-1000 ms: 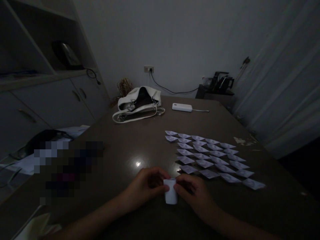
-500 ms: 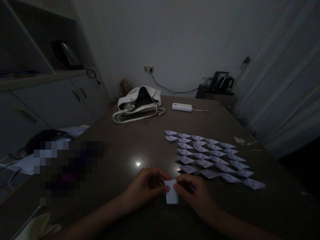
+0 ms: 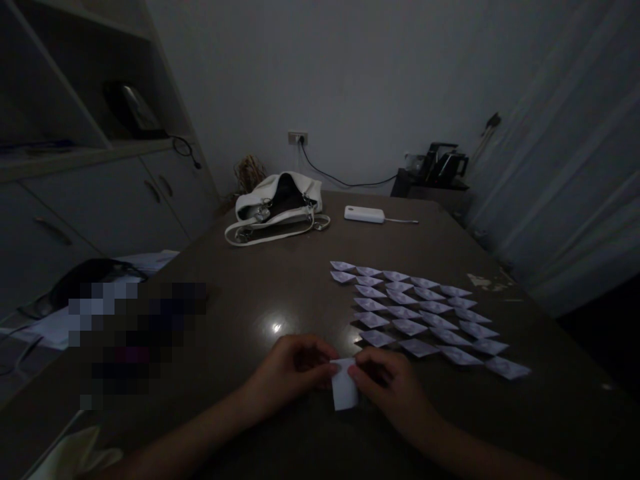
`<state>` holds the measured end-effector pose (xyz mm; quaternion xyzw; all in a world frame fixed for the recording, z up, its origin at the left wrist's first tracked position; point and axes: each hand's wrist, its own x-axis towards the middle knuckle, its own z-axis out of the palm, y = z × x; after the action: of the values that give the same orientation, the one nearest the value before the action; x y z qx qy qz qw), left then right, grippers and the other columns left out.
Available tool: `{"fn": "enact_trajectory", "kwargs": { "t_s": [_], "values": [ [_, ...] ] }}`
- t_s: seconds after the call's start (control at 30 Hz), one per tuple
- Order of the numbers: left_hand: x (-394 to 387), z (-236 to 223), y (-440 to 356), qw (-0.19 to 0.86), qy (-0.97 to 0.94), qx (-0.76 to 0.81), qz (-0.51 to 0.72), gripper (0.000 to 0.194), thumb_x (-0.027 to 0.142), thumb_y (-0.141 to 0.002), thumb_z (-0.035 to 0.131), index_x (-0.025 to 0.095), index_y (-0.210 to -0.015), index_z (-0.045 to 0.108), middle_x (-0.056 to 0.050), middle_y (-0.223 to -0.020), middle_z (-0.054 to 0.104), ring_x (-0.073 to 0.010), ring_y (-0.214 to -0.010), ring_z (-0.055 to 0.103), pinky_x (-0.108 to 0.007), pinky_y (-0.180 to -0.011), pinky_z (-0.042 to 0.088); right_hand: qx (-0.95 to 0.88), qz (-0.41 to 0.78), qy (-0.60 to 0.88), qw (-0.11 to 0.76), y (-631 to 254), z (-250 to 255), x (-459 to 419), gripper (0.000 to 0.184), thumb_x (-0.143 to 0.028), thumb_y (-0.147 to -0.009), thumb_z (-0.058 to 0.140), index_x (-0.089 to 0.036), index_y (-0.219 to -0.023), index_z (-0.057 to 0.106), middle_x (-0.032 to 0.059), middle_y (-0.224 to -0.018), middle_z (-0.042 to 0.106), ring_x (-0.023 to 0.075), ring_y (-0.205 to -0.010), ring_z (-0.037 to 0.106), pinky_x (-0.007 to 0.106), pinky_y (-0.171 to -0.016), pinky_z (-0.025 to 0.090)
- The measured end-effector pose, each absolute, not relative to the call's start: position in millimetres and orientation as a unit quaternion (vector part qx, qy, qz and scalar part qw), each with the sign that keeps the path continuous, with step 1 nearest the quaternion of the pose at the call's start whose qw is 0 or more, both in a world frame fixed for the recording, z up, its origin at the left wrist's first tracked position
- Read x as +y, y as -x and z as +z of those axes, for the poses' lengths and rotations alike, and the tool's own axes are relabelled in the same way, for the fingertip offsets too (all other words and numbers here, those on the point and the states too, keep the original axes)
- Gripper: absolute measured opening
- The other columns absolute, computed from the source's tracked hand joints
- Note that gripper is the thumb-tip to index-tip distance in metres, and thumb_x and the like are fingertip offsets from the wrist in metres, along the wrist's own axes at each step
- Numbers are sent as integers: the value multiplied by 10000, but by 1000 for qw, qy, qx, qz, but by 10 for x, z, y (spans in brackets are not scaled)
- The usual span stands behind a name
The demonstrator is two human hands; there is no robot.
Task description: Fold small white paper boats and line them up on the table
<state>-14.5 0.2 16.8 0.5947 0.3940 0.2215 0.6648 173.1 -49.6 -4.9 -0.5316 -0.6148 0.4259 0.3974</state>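
Observation:
Between my two hands is a small white piece of paper (image 3: 345,390), roughly rectangular and seemingly folded. My left hand (image 3: 299,369) pinches its upper left edge between thumb and fingers. On the other side, my right hand (image 3: 387,380) pinches the upper right edge in the same way. The paper's lower part hangs free below the thumbs; its far side is hidden by the fingers. Just beyond my right hand lie several folded paper boats (image 3: 410,327), whitish-purple and set in slanting rows on the dark table (image 3: 280,287).
A white handbag (image 3: 277,200) with its strap lies at the back of the table. Right of it is a white power bank (image 3: 365,214) with a short cable. Papers (image 3: 55,327) lie at the left, and a kettle (image 3: 450,167) stands on a low cabinet behind.
The paper has tilted slightly and its lower edge sits a little lower. Both hands keep their pinch with only tiny finger shifts.

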Motion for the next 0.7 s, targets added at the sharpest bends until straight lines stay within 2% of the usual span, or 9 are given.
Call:
{"fn": "enact_trajectory", "kwargs": {
  "t_s": [0.13, 0.43, 0.7],
  "values": [
    [9, 150, 151, 661, -598, 399, 213, 253, 322, -696, 728, 102, -786, 642, -10, -623, 652, -117, -568, 588, -219, -565, 455, -623, 413, 532, 397, -1741, -57, -490, 185, -310, -814, 577, -160, -715, 620, 4, -629, 572, 132, -591, 534, 225, -537, 409],
    [-16, 203, 154, 660, -598, 402, 211, 257, 324, -688, 732, 104, -785, 641, -23, -644, 665, -129, -590, 602, -231, -583, 460, -623, 407, 540, 394, -1744, -56, -494, 211, -340, -822, 570, -166, -708, 605, 3, -631, 568, 134, -597, 533, 229, -551, 419],
    [-25, 192, 152, 656, -610, 381, 229, 244, 335, -710, 717, 123, -669, 603, -6, -612, 633, -114, -577, 578, -202, -547, 426, -624, 402, 533, 406, -1727, -59, -506, 180, -303, -802, 589, -163, -691, 609, -1, -616, 557, 128, -574, 527, 219, -519, 399]
  ]
}}
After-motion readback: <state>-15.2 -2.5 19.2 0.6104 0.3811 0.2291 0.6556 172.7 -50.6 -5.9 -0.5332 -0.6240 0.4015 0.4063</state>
